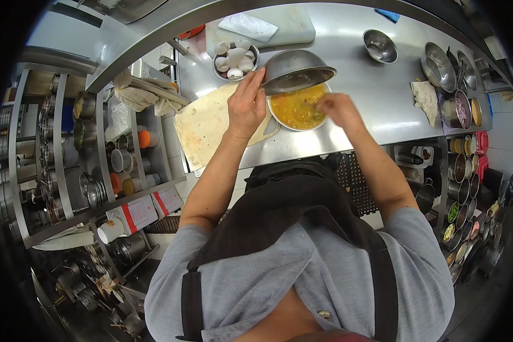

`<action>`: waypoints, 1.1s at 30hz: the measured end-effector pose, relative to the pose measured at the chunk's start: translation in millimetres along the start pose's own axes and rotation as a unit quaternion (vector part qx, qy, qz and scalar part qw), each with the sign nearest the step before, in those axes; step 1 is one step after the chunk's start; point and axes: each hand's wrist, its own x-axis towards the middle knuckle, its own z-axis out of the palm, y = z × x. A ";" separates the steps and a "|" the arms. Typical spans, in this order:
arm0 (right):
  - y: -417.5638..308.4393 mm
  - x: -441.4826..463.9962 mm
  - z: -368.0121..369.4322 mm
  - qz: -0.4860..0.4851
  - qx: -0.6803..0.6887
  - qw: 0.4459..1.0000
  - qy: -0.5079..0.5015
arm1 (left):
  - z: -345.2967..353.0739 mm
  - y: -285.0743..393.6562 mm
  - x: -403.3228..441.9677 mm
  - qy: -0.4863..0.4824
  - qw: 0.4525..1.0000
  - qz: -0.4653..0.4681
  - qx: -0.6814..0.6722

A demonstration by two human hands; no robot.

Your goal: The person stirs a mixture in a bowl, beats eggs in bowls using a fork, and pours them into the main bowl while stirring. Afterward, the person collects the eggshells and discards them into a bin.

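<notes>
My left hand (248,107) grips the rim of a metal mixing bowl (293,64), tipped on its side with its opening facing down. Beneath it is a white bowl (272,113) holding a yellow, egg-like mixture (293,108) with small bits in it. The tilted bowl covers the far part of the white one. At the right rim, my right hand (339,109) is blurred, its fingers curled inward over the mixture. Whatever it holds is lost in the blur. Left of the metal bowl, a small steel bowl (217,69) is heaped with eggs and eggshells (235,57).
A worn cutting board (202,125) lies at left, and a pale board (299,28) at the back carries a white slab-like item (248,27). To the right are a steel bowl (380,47), a cloth (424,101) and stacked pans (439,65). Shelves (100,154) line the left side.
</notes>
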 end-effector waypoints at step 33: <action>-3.7 4.2 0.4 0.002 -0.039 0.999 -0.027 | 4.6 -5.5 -3.8 0.006 0.999 -0.030 -0.015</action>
